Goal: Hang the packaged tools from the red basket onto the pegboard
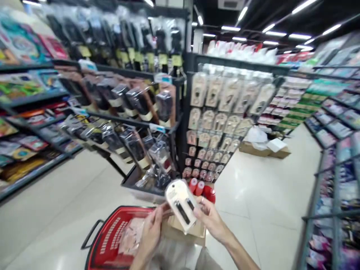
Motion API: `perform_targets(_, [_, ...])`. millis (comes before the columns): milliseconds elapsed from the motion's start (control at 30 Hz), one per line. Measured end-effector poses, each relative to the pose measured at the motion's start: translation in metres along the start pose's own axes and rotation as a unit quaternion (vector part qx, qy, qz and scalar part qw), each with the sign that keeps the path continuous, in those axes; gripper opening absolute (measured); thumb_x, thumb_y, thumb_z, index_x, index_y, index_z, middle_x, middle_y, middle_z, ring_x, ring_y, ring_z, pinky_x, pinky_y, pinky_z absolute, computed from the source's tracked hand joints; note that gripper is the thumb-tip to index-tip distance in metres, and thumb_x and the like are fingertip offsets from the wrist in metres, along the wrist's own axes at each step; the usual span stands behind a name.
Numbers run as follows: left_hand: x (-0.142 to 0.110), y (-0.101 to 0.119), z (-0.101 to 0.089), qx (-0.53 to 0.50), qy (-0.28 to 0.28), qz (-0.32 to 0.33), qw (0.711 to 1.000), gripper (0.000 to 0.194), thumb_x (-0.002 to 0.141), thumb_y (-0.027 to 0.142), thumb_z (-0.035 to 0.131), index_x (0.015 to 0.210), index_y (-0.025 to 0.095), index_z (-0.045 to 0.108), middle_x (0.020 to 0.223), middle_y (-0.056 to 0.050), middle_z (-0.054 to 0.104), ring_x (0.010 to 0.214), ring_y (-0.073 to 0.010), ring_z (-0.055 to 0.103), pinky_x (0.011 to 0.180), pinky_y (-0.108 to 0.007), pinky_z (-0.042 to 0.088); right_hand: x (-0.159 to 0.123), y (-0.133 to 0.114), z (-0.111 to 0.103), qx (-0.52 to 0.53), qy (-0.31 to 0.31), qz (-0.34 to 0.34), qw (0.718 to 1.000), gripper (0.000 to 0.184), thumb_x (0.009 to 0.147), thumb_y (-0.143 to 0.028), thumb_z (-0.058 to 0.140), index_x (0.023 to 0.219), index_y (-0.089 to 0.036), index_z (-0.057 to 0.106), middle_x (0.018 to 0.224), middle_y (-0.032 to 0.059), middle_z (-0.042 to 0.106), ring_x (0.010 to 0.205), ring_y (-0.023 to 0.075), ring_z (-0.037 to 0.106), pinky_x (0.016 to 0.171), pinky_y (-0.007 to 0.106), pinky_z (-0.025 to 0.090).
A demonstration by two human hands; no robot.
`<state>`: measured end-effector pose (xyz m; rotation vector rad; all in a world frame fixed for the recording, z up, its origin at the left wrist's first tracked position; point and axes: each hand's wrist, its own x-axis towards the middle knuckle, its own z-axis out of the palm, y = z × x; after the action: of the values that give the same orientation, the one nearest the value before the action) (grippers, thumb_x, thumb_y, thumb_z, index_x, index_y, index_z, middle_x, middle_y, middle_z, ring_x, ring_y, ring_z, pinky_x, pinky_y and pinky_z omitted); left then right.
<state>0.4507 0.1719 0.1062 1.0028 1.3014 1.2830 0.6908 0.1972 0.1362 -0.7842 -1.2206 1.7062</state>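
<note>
A cream card package (181, 198) with a rounded top and two black bar-shaped pieces, perhaps hair clips, is tilted in front of me. My right hand (211, 217) grips its right edge, thumb on the front. On the other side my left hand (153, 227) has its fingers closed at the package's left edge; part of them is hidden behind it. Below the package is an open cardboard box (187, 237). To the left stands a red shopping basket (108, 232) holding several pale pink packets (131, 236).
Ahead, a black rack holds bagged brushes (140, 103) on its left face and carded packages (209, 120) on its right. Red bottles (200, 188) stand at its foot. Shelves line both sides (25, 93); a cardboard carton (254, 149) sits on the floor beyond.
</note>
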Motion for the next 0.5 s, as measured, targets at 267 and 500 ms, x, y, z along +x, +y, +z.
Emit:
perform_targets(267, [0.032,0.131,0.194,0.056,-0.087,0.141,0.985,0.041,0.091,0.048,0.075,0.117,0.016,0.081,0.118,-0.011,0.08,0.109,-0.0275,0.075,0.099,-0.033,0.059,-0.023,-0.119,-0.095,-0.062,0.1,-0.144,0.983,0.035,0.095,-0.048,0.074,0.12,-0.024,0.066,0.121,0.0076,0.074,0.107,0.024,0.07,0.104,0.039,0.053])
perform_targets(500, [0.035,0.115,0.201,0.055,-0.217,0.088,0.971,0.039,0.096,0.041,0.072,0.127,0.018,0.074,0.109,-0.009,0.08,0.095,-0.0211,0.075,0.088,-0.029,0.06,-0.034,-0.105,-0.124,-0.082,0.218,-0.136,0.963,0.04,0.095,-0.052,0.071,0.119,-0.02,0.07,0.114,0.0107,0.076,0.105,0.027,0.071,0.095,0.039,0.058])
